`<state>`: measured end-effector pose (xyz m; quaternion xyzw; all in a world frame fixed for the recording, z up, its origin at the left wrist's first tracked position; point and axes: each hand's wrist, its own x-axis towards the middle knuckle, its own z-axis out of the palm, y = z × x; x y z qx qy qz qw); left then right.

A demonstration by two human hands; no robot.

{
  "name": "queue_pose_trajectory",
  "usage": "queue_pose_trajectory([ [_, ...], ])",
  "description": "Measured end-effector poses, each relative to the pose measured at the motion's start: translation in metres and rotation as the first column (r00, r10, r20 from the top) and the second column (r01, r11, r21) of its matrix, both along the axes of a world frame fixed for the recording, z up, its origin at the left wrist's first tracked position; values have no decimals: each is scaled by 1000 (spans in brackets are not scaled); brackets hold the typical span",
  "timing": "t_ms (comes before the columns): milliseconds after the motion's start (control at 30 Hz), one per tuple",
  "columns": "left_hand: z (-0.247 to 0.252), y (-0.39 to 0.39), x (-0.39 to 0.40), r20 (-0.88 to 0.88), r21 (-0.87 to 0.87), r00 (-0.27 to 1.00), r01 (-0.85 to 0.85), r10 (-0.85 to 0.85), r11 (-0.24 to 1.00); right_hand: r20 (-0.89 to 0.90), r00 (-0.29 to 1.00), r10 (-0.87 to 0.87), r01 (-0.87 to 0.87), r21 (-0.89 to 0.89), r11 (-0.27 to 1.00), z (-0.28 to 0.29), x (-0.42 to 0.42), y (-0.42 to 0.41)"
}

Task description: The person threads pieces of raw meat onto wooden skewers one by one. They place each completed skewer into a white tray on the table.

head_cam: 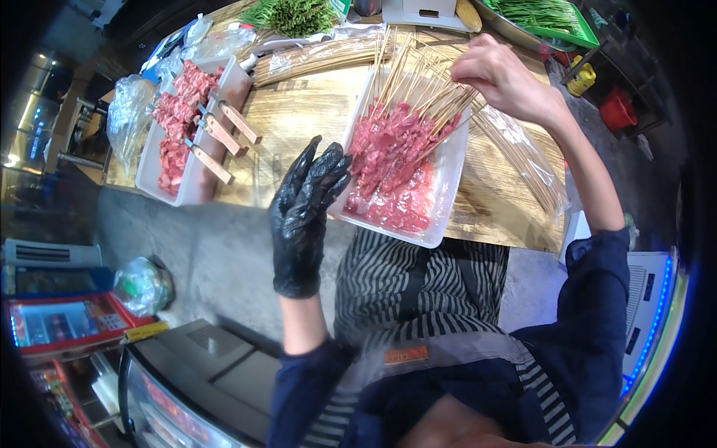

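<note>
A white plastic tray (pixel 452 210) stands at the wooden table's near edge. Raw red meat pieces (pixel 386 145) fill much of it, many threaded on thin bamboo skewers (pixel 428 95) whose bare ends fan over the far side. My left hand (pixel 305 207), in a black disposable glove, is beside the tray's left wall; its fingers are extended and somewhat apart, with nothing seen in them. Bare and with curled fingers, my right hand (pixel 498 78) is over the skewer ends at the tray's far right. Whether its fingers pinch a skewer is hidden.
A second white tray (pixel 218 145) at left carries meat on wide skewers with wooden handles (pixel 218 134). Bundled bamboo sticks (pixel 319 59) lie behind, and a plastic-wrapped bundle (pixel 521 157) lies right. Green vegetables (pixel 297 17) and a green basket (pixel 585 36) are at the back.
</note>
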<state>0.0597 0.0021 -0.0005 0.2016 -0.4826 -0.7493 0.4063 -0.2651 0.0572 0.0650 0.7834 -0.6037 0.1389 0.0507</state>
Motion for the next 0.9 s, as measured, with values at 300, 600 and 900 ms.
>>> queue_pose_trajectory([
  [300, -10, -6, -1, -59, -20, 998, 16, -17, 1000, 84, 991, 105, -67, -367, 928, -11, 4, -66],
  [600, -6, -5, -17, 155, -213, 986, -23, 57, 977, 266, -203, 942, -273, -939, 207, 54, 118, 135],
  [900, -8, 15, -25, 192, -100, 981, 43, -23, 994, 446, -87, 891, 7, -894, 448, 58, 143, 139],
])
